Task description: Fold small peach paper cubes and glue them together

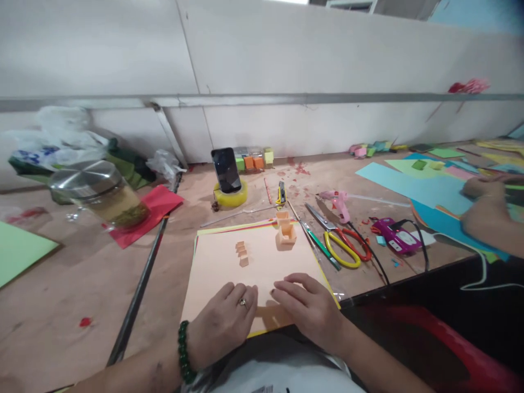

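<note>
My left hand point(227, 315) is over the near left part of a peach paper sheet point(216, 275), fingers curled and pressed together. Whatever it may hold is hidden beneath it. A ring and a green bead bracelet point(185, 352) are on this hand and wrist. Across a small gap, my right hand point(313, 312) has bent fingers slightly apart, fingertips low over the sheet. A darker peach patch lies between the hands; I cannot tell whether it is paper or shadow. Beyond them sit small folded peach paper pieces point(244, 258) and an open folded paper box point(287, 234).
Right of the sheet lie scissors point(341, 248), a green-handled tool point(323, 248), a pink glue gun point(339, 204) and a purple power strip point(395, 237). Behind stand a phone point(227, 170) on a tape roll point(231, 196) and a cutter point(281, 194). A glass jar point(110, 204) is left; another person's hand point(487, 191) is right.
</note>
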A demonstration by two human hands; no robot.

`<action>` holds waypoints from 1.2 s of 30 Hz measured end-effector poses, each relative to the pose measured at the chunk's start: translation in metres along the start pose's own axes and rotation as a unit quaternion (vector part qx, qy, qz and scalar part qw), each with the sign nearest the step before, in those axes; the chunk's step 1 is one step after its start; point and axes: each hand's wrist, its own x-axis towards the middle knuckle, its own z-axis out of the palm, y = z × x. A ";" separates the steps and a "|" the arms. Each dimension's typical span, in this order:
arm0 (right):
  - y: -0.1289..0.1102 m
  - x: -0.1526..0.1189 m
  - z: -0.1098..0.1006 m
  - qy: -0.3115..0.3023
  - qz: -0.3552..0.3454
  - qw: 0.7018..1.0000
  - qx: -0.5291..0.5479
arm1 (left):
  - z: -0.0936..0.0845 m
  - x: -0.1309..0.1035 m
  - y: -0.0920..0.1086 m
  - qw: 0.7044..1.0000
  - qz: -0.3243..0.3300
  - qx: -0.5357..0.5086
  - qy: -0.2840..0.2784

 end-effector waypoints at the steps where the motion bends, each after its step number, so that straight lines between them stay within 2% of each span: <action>1: 0.000 -0.001 0.003 -0.020 0.000 1.000 0.002 | 0.004 -0.001 0.002 1.000 0.001 -0.008 -0.015; 5: 0.001 -0.003 0.006 -0.094 0.032 0.994 0.042 | 0.014 -0.011 0.004 0.997 -0.002 -0.064 -0.050; 9: 0.002 -0.003 0.000 -0.121 0.079 0.985 0.091 | 0.013 -0.025 -0.001 0.986 -0.028 -0.156 -0.051; 15: 0.003 0.001 -0.002 -0.119 0.192 0.960 0.167 | 0.012 -0.028 -0.013 0.925 -0.176 -0.321 -0.099; 18: 0.004 0.005 0.001 -0.134 0.249 0.947 0.152 | 0.012 -0.022 -0.019 0.894 -0.241 -0.348 -0.148; 21: 0.005 0.009 0.005 -0.146 0.291 0.939 0.113 | 0.012 -0.015 -0.025 0.865 -0.277 -0.368 -0.201; 29: 0.008 0.012 0.008 -0.144 0.296 0.939 0.098 | 0.009 0.000 -0.036 0.802 -0.317 -0.427 -0.272; 33: 0.009 0.012 0.009 -0.127 0.299 0.942 0.085 | 0.016 -0.002 -0.036 0.805 -0.332 -0.421 -0.254; 36: 0.009 0.012 0.010 -0.118 0.295 0.945 0.080 | 0.021 -0.003 -0.035 0.812 -0.325 -0.402 -0.269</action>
